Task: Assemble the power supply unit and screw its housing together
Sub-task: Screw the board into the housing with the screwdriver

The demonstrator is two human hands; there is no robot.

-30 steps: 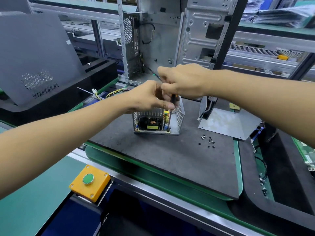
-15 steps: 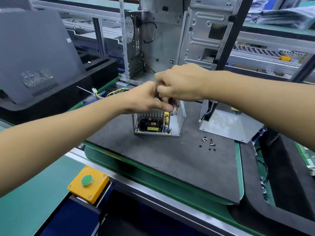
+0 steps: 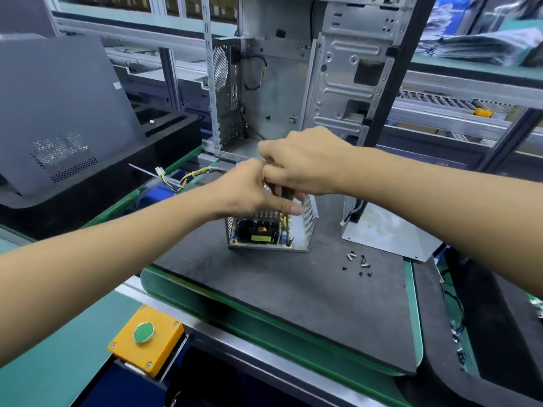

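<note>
Both forearms reach in over the near edge of the grey mat (image 3: 293,304) and meet above the open power supply unit (image 3: 270,227), which stands toward the mat's far edge. The right hand (image 3: 305,160) is fisted, knuckles up, around a dark screwdriver handle (image 3: 282,192) pointing down into the unit. The left hand (image 3: 249,192) lies against it, fingers curled at the unit's top, thumb stretched toward the handle; whether it pinches anything I cannot tell. Loose screws (image 3: 360,261) lie near the mat's right edge, beside the metal cover (image 3: 388,230).
</note>
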